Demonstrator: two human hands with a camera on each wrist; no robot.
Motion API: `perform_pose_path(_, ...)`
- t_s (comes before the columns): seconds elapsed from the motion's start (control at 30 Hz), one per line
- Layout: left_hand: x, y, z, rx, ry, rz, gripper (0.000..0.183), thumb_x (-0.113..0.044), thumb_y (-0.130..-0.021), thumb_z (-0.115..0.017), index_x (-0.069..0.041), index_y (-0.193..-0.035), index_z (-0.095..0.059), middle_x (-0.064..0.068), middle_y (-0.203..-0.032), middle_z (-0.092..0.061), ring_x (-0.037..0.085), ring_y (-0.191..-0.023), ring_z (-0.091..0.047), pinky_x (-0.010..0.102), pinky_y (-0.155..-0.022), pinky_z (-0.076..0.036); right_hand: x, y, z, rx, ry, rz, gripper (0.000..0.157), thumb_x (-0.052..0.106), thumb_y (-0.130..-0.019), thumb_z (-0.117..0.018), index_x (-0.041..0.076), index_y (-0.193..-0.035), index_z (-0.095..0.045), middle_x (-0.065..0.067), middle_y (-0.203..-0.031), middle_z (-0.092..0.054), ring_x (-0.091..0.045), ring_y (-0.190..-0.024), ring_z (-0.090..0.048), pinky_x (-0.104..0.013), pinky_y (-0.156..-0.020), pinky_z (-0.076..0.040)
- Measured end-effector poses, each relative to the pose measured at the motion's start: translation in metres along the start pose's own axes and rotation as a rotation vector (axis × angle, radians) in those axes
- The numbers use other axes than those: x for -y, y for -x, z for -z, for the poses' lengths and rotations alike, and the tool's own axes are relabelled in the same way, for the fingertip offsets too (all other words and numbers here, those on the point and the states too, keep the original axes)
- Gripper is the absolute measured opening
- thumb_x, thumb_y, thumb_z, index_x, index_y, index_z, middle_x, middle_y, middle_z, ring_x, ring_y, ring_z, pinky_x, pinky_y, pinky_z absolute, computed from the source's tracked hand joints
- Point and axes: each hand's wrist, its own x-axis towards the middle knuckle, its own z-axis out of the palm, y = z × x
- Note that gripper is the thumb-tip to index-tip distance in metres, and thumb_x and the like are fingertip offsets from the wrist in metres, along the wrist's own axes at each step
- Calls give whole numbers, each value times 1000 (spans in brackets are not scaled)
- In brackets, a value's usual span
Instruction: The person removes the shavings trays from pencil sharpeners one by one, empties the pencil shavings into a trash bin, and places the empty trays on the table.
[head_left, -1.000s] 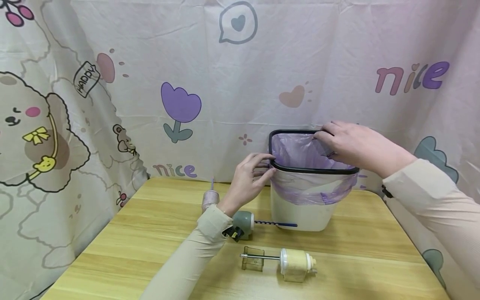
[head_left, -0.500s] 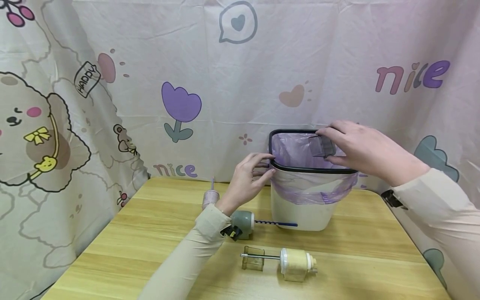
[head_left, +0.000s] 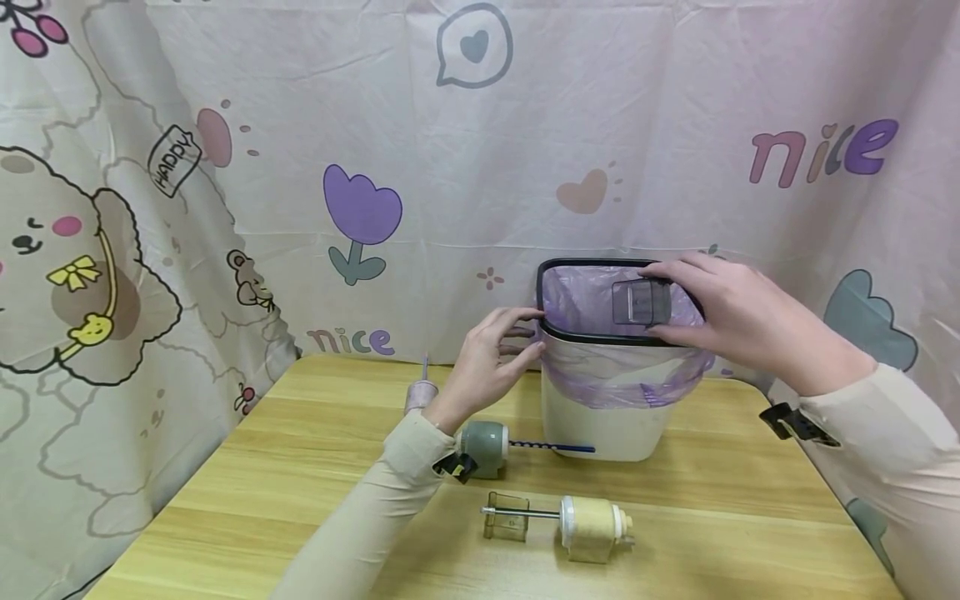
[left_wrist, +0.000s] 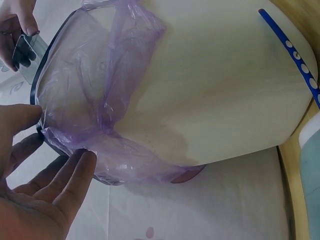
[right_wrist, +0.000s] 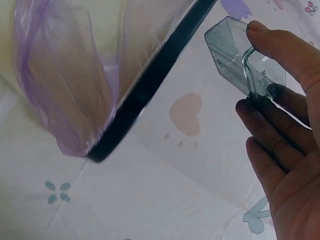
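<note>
My right hand [head_left: 738,308] pinches a clear grey plastic shavings container [head_left: 637,302] between thumb and fingers, above the bin's opening. In the right wrist view, the see-through walls of this small box [right_wrist: 230,57] show, and dark smudges mark the fingers. A white trash bin [head_left: 600,429] with a black rim [head_left: 622,339] stands upright, lined with a purple bag [head_left: 573,292] folded over its outside. With extended fingers, my left hand [head_left: 483,358] touches the bin's left rim. Its fingertips lie against the bag in the left wrist view.
A green pencil sharpener [head_left: 483,447] with a blue pencil [head_left: 573,449] lies before the bin. Nearer sits a yellow sharpener [head_left: 591,525] with a dark pencil, crossing a clear yellowish piece [head_left: 507,529]. A pinkish sharpener [head_left: 421,395] stands behind my left wrist. A printed curtain [head_left: 450,167] hangs behind the table.
My right hand has turned and drawn back to the right, bringing the shavings container into fuller view over the bin. My left hand has hardly moved at the rim.
</note>
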Motion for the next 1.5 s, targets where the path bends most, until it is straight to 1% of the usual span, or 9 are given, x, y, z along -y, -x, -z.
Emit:
perform_pose_path(0.3, 1, 5, 4, 13, -9, 10, 40, -22, -97, -67, -17, -136, -58, 3, -131, -57, 21, -116, -66, 28, -92, -59, 6, 15, -6, -90, -24, 26, 78, 14, -61, -93, 12, -132, -63, -5, -111, -69, -19, -91, -68, -33, -77, -54)
perform_pose_path(0.43, 1, 8, 6, 13, -2, 5, 40, -20, -97, -67, -15, -136, -58, 5, -131, -57, 23, -116, -66, 26, -91, -59, 8, 22, -11, -129, -67, 45, 71, 12, -63, -91, 8, -129, -65, -6, -109, -71, -19, -90, -69, -15, -82, -53)
perform_pose_path(0.57, 3, 11, 7, 15, 13, 0, 41, -21, -96, -68, -15, -135, -58, 11, -131, -58, 27, -116, -66, 29, -90, -60, 10, 29, -16, -148, -118, 62, 65, 15, -67, -89, 6, -127, -66, -7, -112, -71, -20, -88, -70, -1, -89, -45)
perform_pose_path(0.7, 4, 13, 8, 15, 24, 1, 40, -22, -96, -69, -17, -135, -58, 11, -131, -59, 27, -114, -67, 33, -89, -61, 12, 36, -21, -157, -141, 46, 69, 17, -65, -91, 8, -128, -66, -7, -114, -71, -20, -94, -69, 1, -94, -41)
perform_pose_path(0.9, 5, 18, 10, 29, 8, 29, 42, -22, -96, -69, -18, -136, -58, 10, -130, -61, 26, -115, -67, 30, -90, -60, 14, 45, -29, -175, -170, 31, 74, 19, -59, -93, 10, -128, -66, -4, -115, -72, -17, -99, -68, 0, -99, -39)
perform_pose_path(1.03, 6, 21, 12, 41, 7, 50, 42, -22, -96, -69, -18, -136, -57, 11, -129, -61, 26, -114, -67, 29, -91, -60, 16, 50, -33, -179, -183, 30, 75, 20, -58, -94, 10, -127, -67, -2, -115, -72, -14, -96, -67, -1, -97, -41)
perform_pose_path(1.07, 6, 22, 13, 43, 8, 54, 42, -21, -96, -69, -19, -136, -57, 10, -128, -62, 24, -113, -68, 29, -91, -60, 17, 51, -35, -177, -186, 32, 73, 26, -62, -94, 10, -128, -66, -2, -116, -72, -13, -94, -67, -2, -95, -43)
perform_pose_path(1.27, 8, 27, 15, 55, 30, 56, 42, -23, -96, -69, -21, -136, -57, 6, -128, -62, 27, -112, -69, 33, -92, -60, 20, 58, -43, -163, -213, 24, 67, 29, -68, -91, 10, -127, -66, -2, -115, -72, -8, -89, -66, -5, -84, -49)
perform_pose_path(1.5, 10, 33, 16, 76, 36, 72, 42, -25, -96, -69, -22, -136, -56, 6, -128, -63, 24, -111, -69, 33, -93, -60, 26, 64, -55, -152, -289, 25, 70, 18, -63, -93, 7, -126, -66, 1, -109, -73, -5, -77, -69, -7, -81, -52)
